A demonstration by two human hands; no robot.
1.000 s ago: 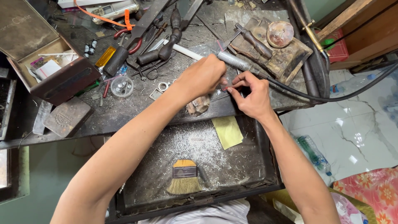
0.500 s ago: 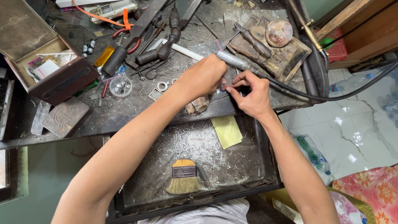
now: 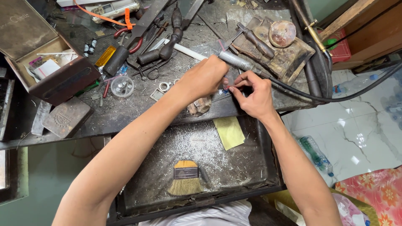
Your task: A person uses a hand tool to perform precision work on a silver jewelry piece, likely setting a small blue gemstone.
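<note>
Hardly anything has shifted vs. earlier frames: both hands stay together at the desk (image 3: pixel 125 113) edge. Left hand (image 3: pixel 204 78) is curled, fingers closed over a small workpiece (image 3: pixel 226 86), mostly hidden. Right hand (image 3: pixel 252 94) pinches it w/ thumb & forefinger, other fingers loosely bent. Just behind lies a metal handpiece (image 3: pixel 234 61) w/ black cable. Below, a drawer tray (image 3: pixel 259 167) holds filings, a yellow sheet (image 3: pixel 229 132) & a brush (image 3: pixel 185 178).
</note>
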